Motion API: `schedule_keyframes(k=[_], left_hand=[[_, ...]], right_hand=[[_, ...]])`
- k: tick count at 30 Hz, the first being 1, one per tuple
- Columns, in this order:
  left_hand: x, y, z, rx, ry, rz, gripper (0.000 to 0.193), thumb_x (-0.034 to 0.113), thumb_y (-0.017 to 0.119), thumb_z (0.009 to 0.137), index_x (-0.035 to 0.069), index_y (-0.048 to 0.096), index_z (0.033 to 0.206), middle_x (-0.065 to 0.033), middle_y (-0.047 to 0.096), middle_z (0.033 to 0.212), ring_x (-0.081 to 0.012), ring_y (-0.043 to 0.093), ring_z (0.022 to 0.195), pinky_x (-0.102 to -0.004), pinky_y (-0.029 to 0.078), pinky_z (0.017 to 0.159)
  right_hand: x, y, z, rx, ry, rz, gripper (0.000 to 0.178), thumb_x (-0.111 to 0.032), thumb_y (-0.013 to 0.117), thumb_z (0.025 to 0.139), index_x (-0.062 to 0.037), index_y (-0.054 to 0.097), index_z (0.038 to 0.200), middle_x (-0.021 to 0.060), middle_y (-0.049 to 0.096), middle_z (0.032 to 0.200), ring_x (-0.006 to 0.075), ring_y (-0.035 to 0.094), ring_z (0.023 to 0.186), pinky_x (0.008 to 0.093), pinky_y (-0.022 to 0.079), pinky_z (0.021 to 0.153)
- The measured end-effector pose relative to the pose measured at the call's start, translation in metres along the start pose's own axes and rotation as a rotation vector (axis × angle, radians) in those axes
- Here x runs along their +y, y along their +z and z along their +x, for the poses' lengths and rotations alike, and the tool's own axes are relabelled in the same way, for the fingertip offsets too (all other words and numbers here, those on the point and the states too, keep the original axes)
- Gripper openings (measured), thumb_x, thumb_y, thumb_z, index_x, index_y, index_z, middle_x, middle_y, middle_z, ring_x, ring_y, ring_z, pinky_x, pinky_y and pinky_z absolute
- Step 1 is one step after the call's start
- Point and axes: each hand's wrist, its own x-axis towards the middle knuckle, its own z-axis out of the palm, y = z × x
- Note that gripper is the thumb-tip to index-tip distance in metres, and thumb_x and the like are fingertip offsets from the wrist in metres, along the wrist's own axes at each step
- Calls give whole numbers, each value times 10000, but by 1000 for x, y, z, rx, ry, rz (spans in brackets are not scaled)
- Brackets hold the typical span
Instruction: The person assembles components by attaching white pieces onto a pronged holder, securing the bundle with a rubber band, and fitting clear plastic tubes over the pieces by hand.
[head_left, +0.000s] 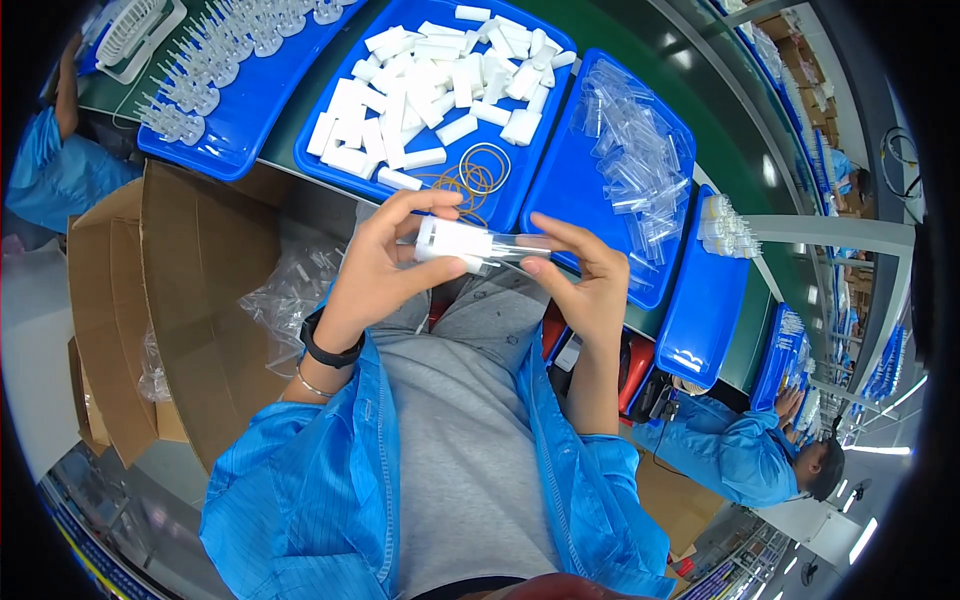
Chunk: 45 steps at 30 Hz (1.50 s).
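Note:
In front of my lap, my left hand (395, 245) grips a white cylindrical part (455, 241) between thumb and fingers, with a clear rim at its left end. From its right end extends a clear plastic tube (525, 247), pinched by the thumb and fingertips of my right hand (590, 268). Part and tube lie roughly level and in line; how far one sits inside the other I cannot tell. Just beyond my hands, a blue tray (312, 135) carries many white plastic sleeves (410, 90). Further right, another blue tray (548, 185) holds a pile of clear tubes (635, 150).
Tan rubber bands (465, 182) and a metal ring lie in the sleeve tray. At far left, a blue tray (225, 160) bears rows of clear pronged parts (215, 60). White pronged pieces (728, 225) sit on the right tray. A cardboard box (200, 300) stands left; co-workers (730, 450) sit nearby.

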Motion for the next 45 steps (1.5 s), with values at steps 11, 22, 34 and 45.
schedule_keyframes(k=[11,22,34,45], left_hand=[[-33,-2,-5,-159,-200,-819,405,144,634,853,17,535,1225,-129,576,1166,-212,564,1076,-335,504,871],[-19,6,0,-105,-252,-870,400,62,617,847,10,519,1231,-132,561,1171,-220,556,1082,-344,509,884],[-22,22,-5,-20,-3,18,419,47,724,720,45,510,1081,-68,591,999,-138,577,917,-245,459,751],[-18,-1,-7,14,-92,-127,157,19,713,707,18,604,819,-30,641,791,-83,589,742,-225,476,690]], right_hand=[[1,25,3,18,-121,325,278,27,720,707,-2,662,977,169,631,1101,265,546,1136,356,415,970],[7,31,1,30,-123,352,357,-15,702,743,-40,629,1092,150,585,1176,206,590,1016,283,483,812],[-9,37,14,-43,-77,183,285,-14,662,769,-26,639,1053,91,583,991,130,586,810,220,484,618],[33,33,80,50,-300,-787,101,-104,729,664,-65,691,750,50,615,806,242,521,836,346,418,732]])
